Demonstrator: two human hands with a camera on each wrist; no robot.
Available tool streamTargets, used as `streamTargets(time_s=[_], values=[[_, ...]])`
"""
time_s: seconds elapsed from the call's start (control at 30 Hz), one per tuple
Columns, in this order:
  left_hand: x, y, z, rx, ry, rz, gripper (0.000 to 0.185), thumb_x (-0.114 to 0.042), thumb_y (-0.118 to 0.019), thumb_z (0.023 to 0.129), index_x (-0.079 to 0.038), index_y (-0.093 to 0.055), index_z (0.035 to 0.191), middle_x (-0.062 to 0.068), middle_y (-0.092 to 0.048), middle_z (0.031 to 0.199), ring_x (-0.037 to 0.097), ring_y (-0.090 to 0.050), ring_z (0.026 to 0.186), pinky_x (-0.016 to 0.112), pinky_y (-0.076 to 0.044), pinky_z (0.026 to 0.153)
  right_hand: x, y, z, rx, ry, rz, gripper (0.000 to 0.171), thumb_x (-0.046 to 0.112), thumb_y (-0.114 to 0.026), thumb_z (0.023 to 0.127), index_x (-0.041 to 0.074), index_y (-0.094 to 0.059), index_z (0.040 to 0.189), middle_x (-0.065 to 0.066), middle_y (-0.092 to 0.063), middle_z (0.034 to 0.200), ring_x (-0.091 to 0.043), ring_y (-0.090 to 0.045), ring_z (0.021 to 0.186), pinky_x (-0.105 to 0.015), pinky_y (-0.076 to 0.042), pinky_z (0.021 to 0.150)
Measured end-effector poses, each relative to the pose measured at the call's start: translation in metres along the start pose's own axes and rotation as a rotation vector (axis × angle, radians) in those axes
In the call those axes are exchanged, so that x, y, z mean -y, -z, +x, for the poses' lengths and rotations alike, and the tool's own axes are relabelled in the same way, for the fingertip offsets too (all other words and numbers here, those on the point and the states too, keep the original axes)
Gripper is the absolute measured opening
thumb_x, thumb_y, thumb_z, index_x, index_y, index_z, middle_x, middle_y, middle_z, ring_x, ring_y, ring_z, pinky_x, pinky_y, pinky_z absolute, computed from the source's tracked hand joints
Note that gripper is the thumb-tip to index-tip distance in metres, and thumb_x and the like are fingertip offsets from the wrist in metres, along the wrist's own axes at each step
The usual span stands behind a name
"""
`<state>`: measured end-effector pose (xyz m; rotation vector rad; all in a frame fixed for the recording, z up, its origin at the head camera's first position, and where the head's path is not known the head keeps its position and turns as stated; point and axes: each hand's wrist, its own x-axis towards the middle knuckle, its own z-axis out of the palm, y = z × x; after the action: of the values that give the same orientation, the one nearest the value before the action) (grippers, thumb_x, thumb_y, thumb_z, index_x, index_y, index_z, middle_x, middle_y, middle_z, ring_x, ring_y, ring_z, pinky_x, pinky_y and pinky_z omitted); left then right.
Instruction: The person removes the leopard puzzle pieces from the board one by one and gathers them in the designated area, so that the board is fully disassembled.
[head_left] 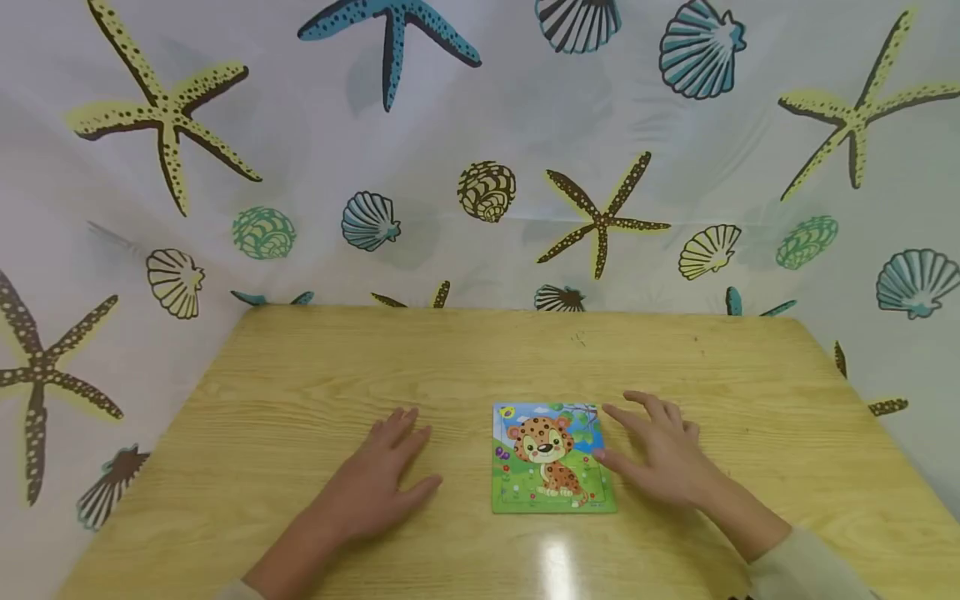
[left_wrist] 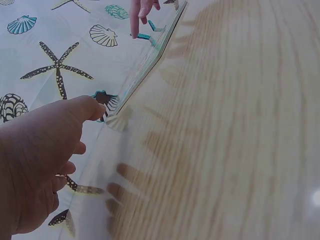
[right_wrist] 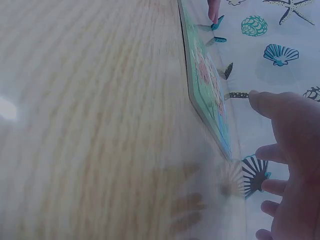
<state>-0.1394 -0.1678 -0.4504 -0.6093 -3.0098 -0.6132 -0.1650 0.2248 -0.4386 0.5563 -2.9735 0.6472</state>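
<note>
A square picture puzzle board point(head_left: 553, 458) lies flat on the wooden table point(head_left: 360, 358). Its picture has a spotted leopard cub on green grass under a blue sky. My right hand point(head_left: 663, 454) hovers at the board's right edge, thumb and forefinger spread, with nothing in its grasp. To the left of the board, apart from it, my left hand point(head_left: 378, 479) has its fingers extended and holds nothing. In the right wrist view the board point(right_wrist: 205, 75) shows edge-on beside my right hand point(right_wrist: 295, 150). The left wrist view has the board point(left_wrist: 152, 55) beyond my left thumb.
A white cloth point(head_left: 420, 167) printed with starfish and shells hangs behind the table and along both sides. Glare point(head_left: 557, 567) shines on the tabletop near its front. Light sleeves point(head_left: 810, 567) cover the forearms.
</note>
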Motion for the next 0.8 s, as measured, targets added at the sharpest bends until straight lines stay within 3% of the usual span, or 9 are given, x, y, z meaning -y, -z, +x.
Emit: streamTargets(time_s=[0.2, 0.37, 0.43, 0.53, 0.63, 0.8], values=[[-0.009, -0.001, 0.005, 0.054, 0.025, -0.016, 0.068, -0.054, -0.057, 0.097, -0.008, -0.050, 0.146, 0.014, -0.033, 0.162, 0.038, -0.024, 0.152, 0.059, -0.031, 0.120, 0.004, -0.003, 0.009, -0.006, -0.022, 0.061, 0.065, 0.058, -0.065, 0.090, 0.022, -0.055, 0.143, -0.015, -0.037, 0.152, -0.034, -0.043, 0.122, -0.058, -0.032, 0.088], [-0.021, -0.002, 0.011, 0.079, 0.013, -0.063, 0.067, -0.049, -0.058, 0.098, -0.003, -0.048, 0.146, 0.012, -0.031, 0.163, 0.033, -0.022, 0.154, 0.055, -0.032, 0.121, 0.010, -0.004, 0.018, 0.019, 0.005, 0.134, 0.062, 0.050, -0.070, 0.089, 0.019, -0.057, 0.141, -0.015, -0.043, 0.141, -0.033, -0.047, 0.119, -0.059, -0.043, 0.094], [-0.025, -0.005, 0.014, 0.079, -0.001, -0.099, 0.067, -0.045, -0.059, 0.098, -0.001, -0.046, 0.147, 0.012, -0.030, 0.164, 0.031, -0.020, 0.154, 0.053, -0.031, 0.122, 0.011, -0.005, 0.021, 0.055, 0.013, 0.167, 0.062, 0.048, -0.072, 0.089, 0.016, -0.057, 0.141, -0.014, -0.045, 0.137, -0.033, -0.049, 0.119, -0.054, -0.049, 0.094], [-0.032, -0.012, 0.017, 0.079, -0.032, -0.154, 0.068, -0.043, -0.061, 0.098, 0.002, -0.045, 0.147, 0.011, -0.028, 0.164, 0.031, -0.018, 0.155, 0.053, -0.030, 0.122, 0.014, -0.008, 0.024, 0.111, 0.018, 0.216, 0.063, 0.044, -0.074, 0.089, 0.013, -0.056, 0.141, -0.013, -0.046, 0.132, -0.027, -0.054, 0.110, -0.042, -0.052, 0.087], [-0.038, -0.019, 0.021, 0.080, -0.072, -0.207, 0.066, -0.040, -0.063, 0.097, 0.004, -0.048, 0.144, 0.011, -0.030, 0.164, 0.033, -0.020, 0.154, 0.054, -0.030, 0.121, 0.018, -0.010, 0.027, 0.133, 0.033, 0.231, 0.061, 0.041, -0.074, 0.089, 0.011, -0.057, 0.139, -0.014, -0.047, 0.129, -0.019, -0.055, 0.093, -0.032, -0.048, 0.076], [-0.044, -0.026, 0.028, 0.082, -0.116, -0.283, 0.068, -0.039, -0.067, 0.095, 0.003, -0.047, 0.145, 0.009, -0.030, 0.163, 0.033, -0.020, 0.154, 0.054, -0.026, 0.122, 0.024, -0.011, 0.033, 0.111, 0.079, 0.223, 0.054, 0.038, -0.076, 0.089, 0.010, -0.062, 0.133, -0.014, -0.051, 0.122, -0.016, -0.054, 0.087, -0.027, -0.048, 0.072]])
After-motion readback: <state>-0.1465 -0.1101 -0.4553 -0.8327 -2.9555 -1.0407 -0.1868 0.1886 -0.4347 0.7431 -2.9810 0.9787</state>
